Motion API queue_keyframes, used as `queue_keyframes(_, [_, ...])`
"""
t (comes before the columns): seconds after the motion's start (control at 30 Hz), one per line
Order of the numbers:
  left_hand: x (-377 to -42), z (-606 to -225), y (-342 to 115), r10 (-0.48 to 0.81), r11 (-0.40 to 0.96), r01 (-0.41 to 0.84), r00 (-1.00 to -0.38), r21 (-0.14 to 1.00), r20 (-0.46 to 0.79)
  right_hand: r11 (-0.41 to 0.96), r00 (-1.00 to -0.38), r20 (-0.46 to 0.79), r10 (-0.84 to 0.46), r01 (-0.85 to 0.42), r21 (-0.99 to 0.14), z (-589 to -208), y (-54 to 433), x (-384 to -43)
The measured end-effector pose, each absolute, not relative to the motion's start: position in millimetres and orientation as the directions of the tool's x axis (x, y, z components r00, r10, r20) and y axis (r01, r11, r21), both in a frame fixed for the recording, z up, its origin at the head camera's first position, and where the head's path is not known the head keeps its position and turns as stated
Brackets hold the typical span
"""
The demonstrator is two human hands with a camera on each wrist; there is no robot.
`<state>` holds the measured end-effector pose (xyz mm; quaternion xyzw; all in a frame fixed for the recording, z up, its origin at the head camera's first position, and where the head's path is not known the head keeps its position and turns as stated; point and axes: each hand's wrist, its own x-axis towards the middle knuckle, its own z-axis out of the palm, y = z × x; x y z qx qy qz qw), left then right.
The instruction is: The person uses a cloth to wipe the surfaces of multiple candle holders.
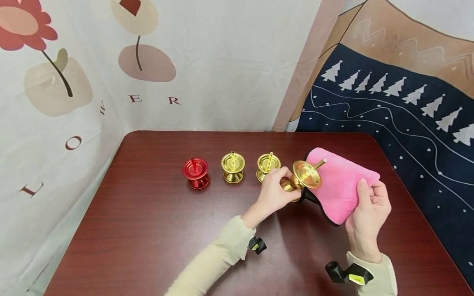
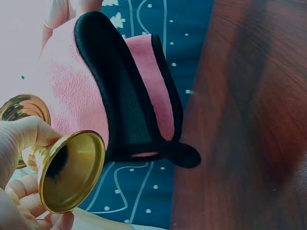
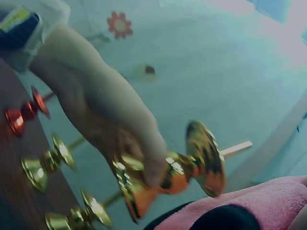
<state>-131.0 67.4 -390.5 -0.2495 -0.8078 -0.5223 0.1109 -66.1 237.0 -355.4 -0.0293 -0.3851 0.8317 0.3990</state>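
My left hand [image 1: 275,190] grips a gold candle holder [image 1: 306,176] around its stem and base, tilted so its spike points up to the right. The left wrist view shows the hollow underside of its base [image 2: 74,172]. Behind the candle holder is a fuzzy pink cloth [image 1: 338,181] with black trim. My right hand [image 1: 370,207] pinches the right corner of this cloth between thumb and fingers. From the left wrist, a black band and small black loop [image 2: 184,154] show at the cloth's edge.
A red candle holder [image 1: 196,168] and two more gold candle holders, one in the middle [image 1: 233,163] and one beside my left hand [image 1: 268,163], stand upright in a row on the dark red-brown table [image 1: 148,230]. Printed curtains [image 1: 229,82] hang behind and at both sides.
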Motion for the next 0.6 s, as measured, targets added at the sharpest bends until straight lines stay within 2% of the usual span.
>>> queue_keyframes(0.33, [-130,-370,51,0.276,0.357,0.562,-0.827,0.746,0.490,-0.410,-0.760,0.350,0.548,-0.609,-0.679,-345,204,-67])
queue_keyframes(0.6, [-130,-361,37,0.236,0.381,0.593,-0.804,0.709,0.546,-0.507,-0.808,0.385,0.445,-0.582,-0.635,-341,191,-70])
